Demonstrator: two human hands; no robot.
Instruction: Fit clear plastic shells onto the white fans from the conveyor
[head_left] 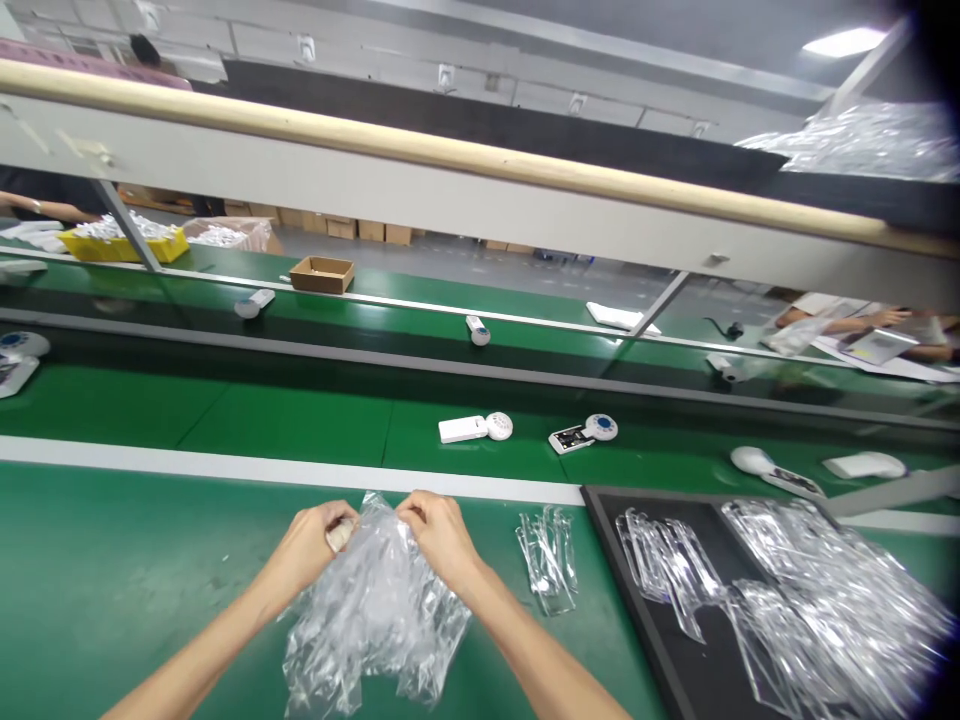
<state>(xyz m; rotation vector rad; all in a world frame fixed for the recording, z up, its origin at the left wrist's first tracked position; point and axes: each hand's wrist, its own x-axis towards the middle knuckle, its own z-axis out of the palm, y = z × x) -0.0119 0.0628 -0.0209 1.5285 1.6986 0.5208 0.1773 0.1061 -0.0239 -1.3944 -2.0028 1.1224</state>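
Observation:
A crumpled clear plastic bag [379,600] lies on the green bench in front of me. My left hand [319,540] is closed at the bag's upper left edge. A small pale piece [341,535] shows at its fingers; I cannot tell whether it is held or worn. At the upper right edge, my right hand [441,535] pinches the film between thumb and fingers. Right of that hand sits a small pile of clear plastic frames [547,555]. Beyond the bag, a white handheld fan [476,428] and another with its handle opened [583,433] lie on the green belt.
A black tray [622,610] with many clear plastic frames [847,600] stands at the right. More white devices [776,470] lie along the belt. Across the line are a cardboard box [322,275], a yellow bin [124,243] and other people's arms [840,325]. A wooden-edged shelf [465,150] spans above.

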